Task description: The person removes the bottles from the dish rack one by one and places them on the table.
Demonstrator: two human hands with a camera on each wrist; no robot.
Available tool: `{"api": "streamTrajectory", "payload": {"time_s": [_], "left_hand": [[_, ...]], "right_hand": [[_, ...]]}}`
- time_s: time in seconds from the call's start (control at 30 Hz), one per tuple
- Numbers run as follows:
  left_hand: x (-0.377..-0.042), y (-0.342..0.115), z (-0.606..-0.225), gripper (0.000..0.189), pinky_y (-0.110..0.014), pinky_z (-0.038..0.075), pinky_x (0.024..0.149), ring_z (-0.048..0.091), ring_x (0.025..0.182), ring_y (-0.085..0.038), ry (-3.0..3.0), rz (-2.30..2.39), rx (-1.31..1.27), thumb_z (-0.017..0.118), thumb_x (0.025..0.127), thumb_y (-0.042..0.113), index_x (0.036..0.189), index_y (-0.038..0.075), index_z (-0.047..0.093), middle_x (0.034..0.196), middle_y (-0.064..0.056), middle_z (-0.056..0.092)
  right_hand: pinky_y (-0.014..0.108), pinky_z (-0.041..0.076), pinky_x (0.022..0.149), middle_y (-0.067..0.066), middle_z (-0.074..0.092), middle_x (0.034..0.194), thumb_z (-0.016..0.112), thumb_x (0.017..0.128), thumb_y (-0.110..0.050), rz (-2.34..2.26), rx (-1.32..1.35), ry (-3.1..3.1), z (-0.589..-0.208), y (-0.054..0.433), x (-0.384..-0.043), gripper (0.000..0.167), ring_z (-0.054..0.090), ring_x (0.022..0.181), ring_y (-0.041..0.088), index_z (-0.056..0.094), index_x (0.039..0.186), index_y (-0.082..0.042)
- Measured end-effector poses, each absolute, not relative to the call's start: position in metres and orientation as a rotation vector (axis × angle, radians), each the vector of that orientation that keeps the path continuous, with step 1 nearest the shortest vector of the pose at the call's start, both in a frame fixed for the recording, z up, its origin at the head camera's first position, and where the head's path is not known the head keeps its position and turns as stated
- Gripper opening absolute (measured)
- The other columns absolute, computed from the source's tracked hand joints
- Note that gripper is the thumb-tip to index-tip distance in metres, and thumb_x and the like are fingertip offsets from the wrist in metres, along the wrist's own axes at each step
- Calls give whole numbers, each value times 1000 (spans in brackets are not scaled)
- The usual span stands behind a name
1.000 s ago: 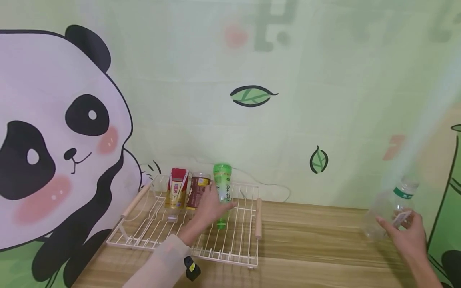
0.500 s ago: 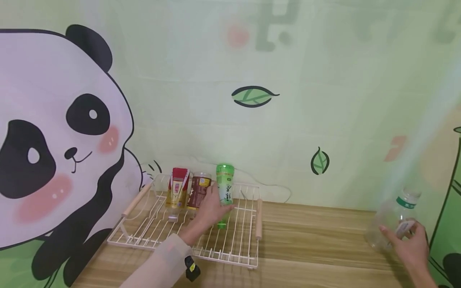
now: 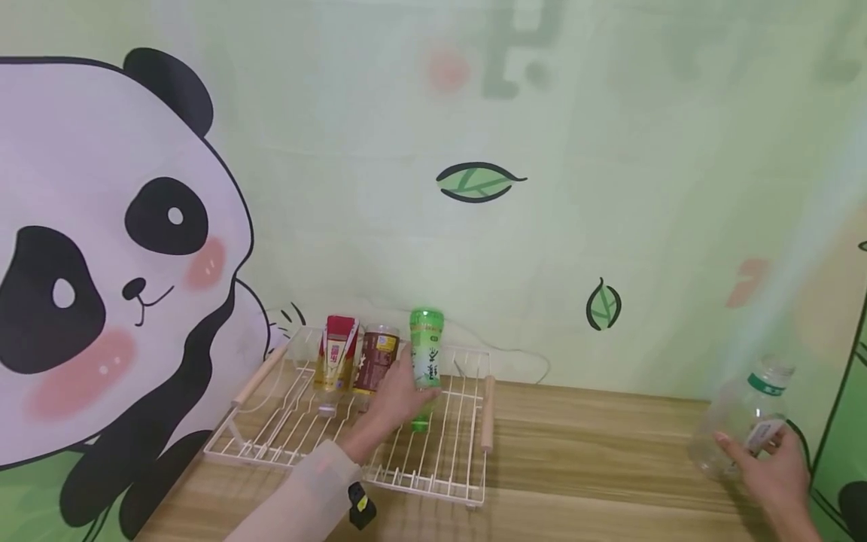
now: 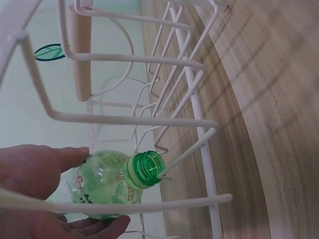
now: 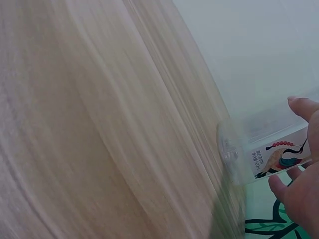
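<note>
A green plastic bottle (image 3: 425, 354) stands neck down in the white wire rack (image 3: 467, 482). My left hand (image 3: 396, 395) grips it from the side, thumb and fingers around its body. Its uncapped green neck (image 4: 145, 169) points down between the wires in the left wrist view. Far to the right, my right hand (image 3: 779, 470) holds a clear plastic bottle (image 3: 718, 433) with a green band near its open top. The thumb and fingers lie on either side of this upright bottle, which carries a printed label (image 5: 281, 154). Its base is at the tabletop; contact is unclear.
Left of the green bottle, a brown-labelled bottle (image 3: 375, 361) and a gold bottle with a red base (image 3: 336, 354) stand neck down in the rack. Wooden handles (image 3: 488, 414) flank the rack. A patterned cloth backdrop (image 3: 528, 248) hangs behind the wooden table (image 3: 596, 444).
My right hand and the clear bottle have come down and slightly to the right. The green bottle has shifted slightly right in the rack, while my left hand stays on it.
</note>
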State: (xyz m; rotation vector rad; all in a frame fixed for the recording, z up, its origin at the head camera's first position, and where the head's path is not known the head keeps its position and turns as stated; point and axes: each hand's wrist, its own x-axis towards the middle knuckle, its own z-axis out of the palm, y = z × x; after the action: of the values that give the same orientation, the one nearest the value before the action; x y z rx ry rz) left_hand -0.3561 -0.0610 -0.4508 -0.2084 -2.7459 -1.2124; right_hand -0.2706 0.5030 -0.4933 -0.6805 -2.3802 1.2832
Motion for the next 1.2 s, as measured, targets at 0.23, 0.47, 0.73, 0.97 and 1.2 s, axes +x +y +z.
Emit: {"api": "streamTrajectory", "payload": {"time_s": [0.23,0.47,0.73,0.97,1.2], "left_hand": [[-356,-61,-448,78,-40,60,74,67,93,-25,-2781,-1220,-195,87,89,21,150,0,42,112,-13,66],[-356,-61,-447,72,-41,60,73,65,88,-26,-2815,-1188,-205,87,90,23,141,-6,46,104,-13,64],[-354,-61,-448,61,-41,59,73,64,89,-25,-2792,-1194,-207,87,90,23,132,-3,52,102,-11,63],[-355,-60,-447,66,-36,58,69,61,87,-24,-2766,-1248,-159,91,84,28,130,0,53,107,-10,58],[-356,-58,-443,88,-37,59,74,61,95,-25,-2729,-1229,-192,92,81,31,147,-3,46,121,-12,56]], "right_hand": [[73,33,115,41,22,164,71,101,-44,1272,-674,-2415,-492,504,-269,100,28,147,60,13,161,10],[72,31,116,42,23,162,69,101,-46,1232,-702,-2449,-491,501,-269,103,28,146,61,8,162,11],[69,45,97,44,55,133,69,100,-52,1055,-670,-2585,-497,501,-264,85,53,121,59,42,137,20],[72,43,99,50,47,129,65,98,-63,1071,-851,-2648,-501,491,-249,97,49,118,63,43,128,27],[52,51,79,33,60,105,60,96,-72,1257,-908,-2699,-496,474,-237,99,54,101,46,49,126,22]]}}
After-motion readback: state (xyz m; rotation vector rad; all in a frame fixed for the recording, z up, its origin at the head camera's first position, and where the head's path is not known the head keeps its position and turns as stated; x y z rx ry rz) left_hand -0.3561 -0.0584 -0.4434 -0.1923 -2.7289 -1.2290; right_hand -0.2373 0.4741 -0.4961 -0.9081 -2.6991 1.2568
